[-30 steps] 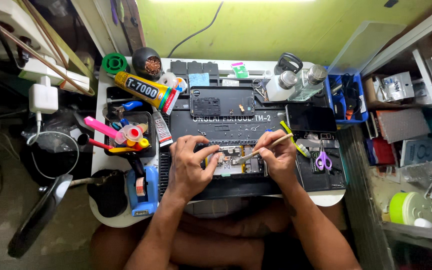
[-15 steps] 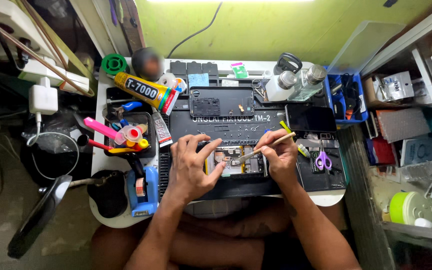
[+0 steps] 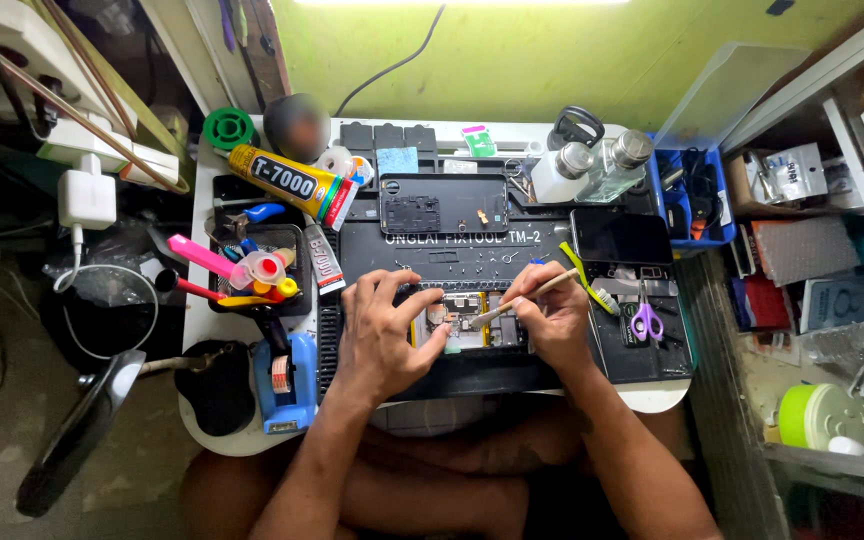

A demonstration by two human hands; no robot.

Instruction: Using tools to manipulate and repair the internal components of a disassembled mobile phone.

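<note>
An opened phone (image 3: pixel 467 320) with its circuit board bare lies on a black work mat (image 3: pixel 472 250) at the middle of a small white table. My left hand (image 3: pixel 382 335) rests on the phone's left side and steadies it, thumb against the board. My right hand (image 3: pixel 552 320) grips a thin pale stick-like tool (image 3: pixel 517 300) whose tip touches the board. A removed dark back cover (image 3: pixel 442 203) lies further back on the mat.
A yellow glue tube (image 3: pixel 287 182), a tray of pens and tools (image 3: pixel 247 270), a blue tape dispenser (image 3: pixel 287 385), purple scissors (image 3: pixel 645 322), a dark phone (image 3: pixel 620 236), two bottles (image 3: pixel 592 170) and a blue bin (image 3: pixel 697 195) crowd the table. Shelves (image 3: pixel 822 250) stand at right.
My right hand has shifted slightly, and the tool's tip has moved a little left over the board. My left hand stays on the phone.
</note>
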